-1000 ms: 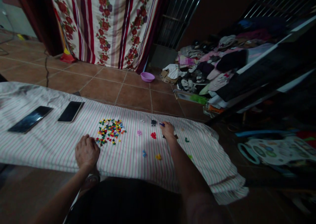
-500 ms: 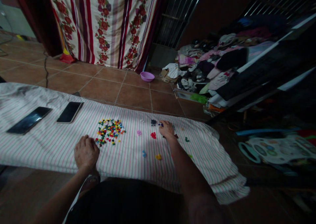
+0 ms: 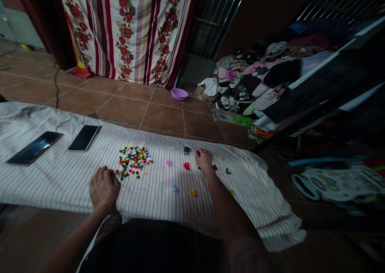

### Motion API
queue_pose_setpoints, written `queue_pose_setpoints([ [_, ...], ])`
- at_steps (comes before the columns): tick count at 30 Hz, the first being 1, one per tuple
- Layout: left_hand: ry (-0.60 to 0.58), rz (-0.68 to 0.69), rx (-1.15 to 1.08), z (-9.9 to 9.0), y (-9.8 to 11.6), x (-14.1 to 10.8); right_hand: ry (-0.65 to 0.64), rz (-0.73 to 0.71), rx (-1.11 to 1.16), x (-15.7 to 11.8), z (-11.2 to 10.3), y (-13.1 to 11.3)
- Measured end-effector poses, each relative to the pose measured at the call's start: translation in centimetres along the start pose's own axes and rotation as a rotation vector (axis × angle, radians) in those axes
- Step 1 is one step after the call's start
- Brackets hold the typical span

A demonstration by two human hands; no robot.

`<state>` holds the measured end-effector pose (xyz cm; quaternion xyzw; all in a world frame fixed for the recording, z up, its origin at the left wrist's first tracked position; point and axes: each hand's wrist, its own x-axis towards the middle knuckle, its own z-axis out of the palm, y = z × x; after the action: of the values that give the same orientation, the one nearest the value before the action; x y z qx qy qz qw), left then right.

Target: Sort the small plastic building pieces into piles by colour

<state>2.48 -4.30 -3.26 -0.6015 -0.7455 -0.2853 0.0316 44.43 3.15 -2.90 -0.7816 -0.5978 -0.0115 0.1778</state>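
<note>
My left hand [image 3: 104, 188] rests palm down on the striped cloth, its fingers lightly bent and holding nothing I can see. Just beyond its fingertips lies a loose pile of tiny multicoloured pieces [image 3: 134, 160]. My right hand [image 3: 203, 159] is lowered to the cloth, its fingers drawn together at some small dark blue pieces [image 3: 197, 153]; the hand partly hides them. Around it sit small single-colour groups: dark grey [image 3: 187, 150], red [image 3: 187, 166], pink [image 3: 169, 163], light blue [image 3: 175, 189], yellow [image 3: 193, 193] and dark green [image 3: 227, 171]. Brown pieces [image 3: 214, 167] show beside the wrist.
Two phones, one nearer the left edge [image 3: 34, 148] and one closer to the pile [image 3: 84, 138], lie on the striped cloth [image 3: 75, 180]. Beyond are a purple basin [image 3: 179, 94] on the tiled floor, a floral curtain [image 3: 126, 36] and a heap of clothes [image 3: 255, 72].
My right hand stays at nearly the same place; its fingers have drawn in over the dark blue pieces, and fewer of them show. My left hand has barely moved.
</note>
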Motion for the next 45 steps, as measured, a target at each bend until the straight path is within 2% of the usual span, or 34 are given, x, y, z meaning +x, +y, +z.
queue_pose_setpoints([
  [9,-0.040,-0.004,0.022,-0.2,0.0,0.0,-0.019,-0.029,0.132,0.5,-0.5,1.1],
  [15,-0.054,-0.031,0.001,-0.2,0.1,0.0,0.079,-0.075,0.100,-0.4,-1.3,0.2],
  [21,-0.026,0.008,0.029,-0.1,0.0,-0.1,-0.101,-0.188,0.095,-2.3,-0.9,-2.4],
  [25,-0.021,0.015,0.041,0.0,-0.1,-0.1,-0.138,-0.230,0.085,-2.1,-0.8,-3.3],
  [30,-0.026,0.009,0.026,0.1,-0.2,-0.1,-0.109,-0.196,0.120,-1.5,-0.5,-3.9],
  [38,-0.019,0.000,-0.002,0.1,-0.1,-0.1,-0.069,-0.161,0.194,-2.3,-0.9,-4.4],
  [42,-0.011,-0.009,-0.021,0.0,-0.1,-0.1,0.087,-0.049,0.365,-2.6,-2.3,-4.7],
  [45,-0.011,-0.016,-0.027,0.1,-0.1,-0.1,0.159,0.052,0.552,-4.2,-4.7,-5.6],
])
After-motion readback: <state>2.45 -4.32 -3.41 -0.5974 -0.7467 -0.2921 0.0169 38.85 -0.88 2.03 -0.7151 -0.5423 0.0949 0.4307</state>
